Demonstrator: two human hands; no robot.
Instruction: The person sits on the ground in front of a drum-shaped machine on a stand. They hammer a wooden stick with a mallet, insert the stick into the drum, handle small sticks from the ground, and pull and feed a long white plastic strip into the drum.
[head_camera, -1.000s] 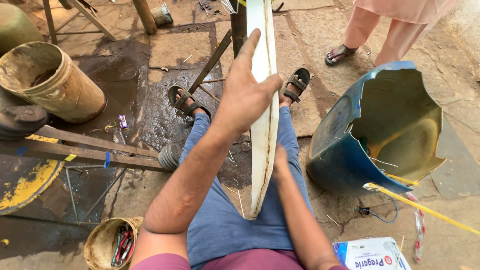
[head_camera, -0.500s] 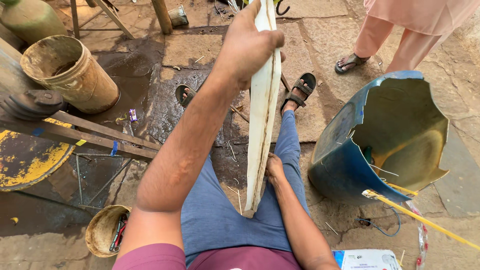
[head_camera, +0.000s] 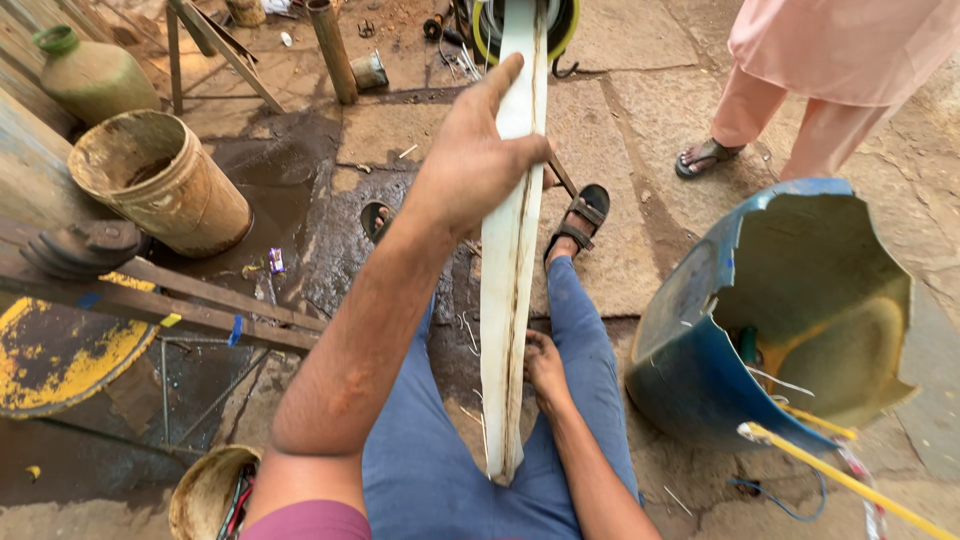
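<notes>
nearest, a small round basket (head_camera: 205, 492) with red-handled tools sits by the seated person's hip. the right hand (head_camera: 546, 368) rests against the lower part of a long, pale, curved strip of wood (head_camera: 508, 270) that stands between the blue-trousered legs; i cannot tell how its fingers lie. higher up, the left hand (head_camera: 470, 165) wraps the strip, fingers closed round its edge, index finger stretched along it. to the right lies a broken blue plastic drum (head_camera: 700, 360); to the left a grimy tan bucket (head_camera: 160, 185). beyond, another person in pink stands in sandals (head_camera: 706, 157).
</notes>
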